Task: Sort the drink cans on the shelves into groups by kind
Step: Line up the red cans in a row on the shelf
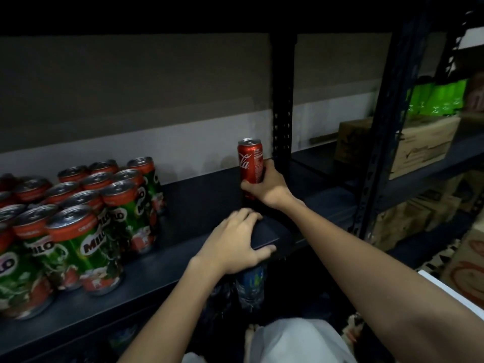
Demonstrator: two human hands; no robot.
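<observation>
Upright, right hand (269, 186) grips Coke can (250, 161), left hand (235, 242) on shelf edge (264, 238).

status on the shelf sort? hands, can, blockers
Right hand grips red cola can, upright at shelf's right end. Left hand rests on shelf edge. Milo cans grouped left, apart. Nothing blocking.

Dark blue-black metal shelf (199, 205), front edge running lower left to right. Cluster of green-and-red Milo drink cans (86, 218) standing upright in rows at its left end, packed touching. One red Coca-Cola can (250, 166) upright near the back edge by the perforated dark upright post (282, 113), well apart from the Milo group. Left hand (233, 244) rests on front edge.
</observation>
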